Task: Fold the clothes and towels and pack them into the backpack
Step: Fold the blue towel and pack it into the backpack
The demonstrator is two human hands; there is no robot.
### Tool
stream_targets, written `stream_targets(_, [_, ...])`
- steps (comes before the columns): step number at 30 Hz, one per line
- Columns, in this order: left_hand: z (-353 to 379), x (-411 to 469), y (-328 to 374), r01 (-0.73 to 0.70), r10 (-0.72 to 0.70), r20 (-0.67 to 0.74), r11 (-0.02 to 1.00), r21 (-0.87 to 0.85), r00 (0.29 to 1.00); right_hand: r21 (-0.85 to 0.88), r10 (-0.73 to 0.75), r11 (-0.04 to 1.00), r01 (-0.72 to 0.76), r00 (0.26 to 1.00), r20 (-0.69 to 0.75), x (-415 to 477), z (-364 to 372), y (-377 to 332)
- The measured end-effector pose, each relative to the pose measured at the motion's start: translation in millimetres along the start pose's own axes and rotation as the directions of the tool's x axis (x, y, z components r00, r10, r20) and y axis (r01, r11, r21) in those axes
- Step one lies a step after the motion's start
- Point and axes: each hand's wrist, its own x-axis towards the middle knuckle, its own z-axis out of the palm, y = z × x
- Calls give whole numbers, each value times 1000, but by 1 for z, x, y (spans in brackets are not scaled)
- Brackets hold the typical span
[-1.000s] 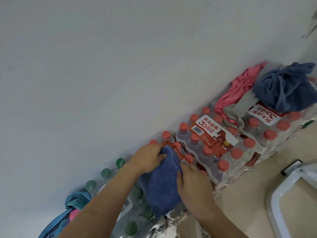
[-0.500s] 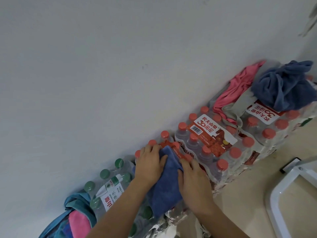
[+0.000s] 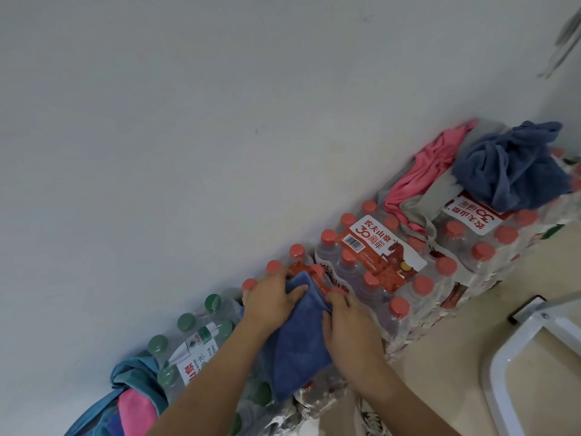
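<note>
Left hand point(image 3: 271, 302) has spread over blue towel point(image 3: 300, 344) atop bottle packs point(image 3: 377, 256)

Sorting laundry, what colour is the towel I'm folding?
Blue; the towel shows best in the head view.

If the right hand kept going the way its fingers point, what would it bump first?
Probably the red-capped water bottles in the wrapped pack past its fingertips. The right hand, on the blue towel, points toward the wall beyond them; depth is unclear.
</note>
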Motion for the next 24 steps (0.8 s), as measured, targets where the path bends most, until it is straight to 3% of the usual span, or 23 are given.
stream_targets(3, [-1,-4,4,18,-18,-1,998,-61,1000,44,-29,999,28,999,27,4,-7,3])
stream_targets(6, [-2,-10,3,-1,-4,-24,974,-226,1000,129,-43,991,17,979,202,10,-17,2])
stream_targets(10, [-22,-28,5,-99,63,-84,832,-547,994,206,-132,978,42,884,449,27,-35,8])
stream_targets(14, [-49,-43,12,-108,-27,-180,708,-698,983,479,-349,875,78,787,508,57,-72,7])
stream_targets(16, [-61,-42,10,-128,-99,-255,661,-739,962,470,-416,864,178,778,471,77,-96,-4])
stream_targets(18, [-75,-39,10,-167,-153,-337,639,-751,929,377,-503,849,370,783,365,96,-118,-20])
stream_targets(20, [-90,-41,8,-229,-176,-416,617,-753,892,137,-644,765,629,749,154,109,-131,-37])
stream_targets(21, [-95,-44,7,-253,-173,-452,633,-732,875,-20,-724,689,725,689,38,113,-133,-41])
stream_targets(22, [-97,-49,5,-268,-156,-492,680,-683,856,-148,-789,612,777,614,-41,113,-131,-43])
stream_targets(24, [-89,-60,-3,-192,-111,-546,863,-468,830,-245,-860,509,825,502,-92,108,-121,-36])
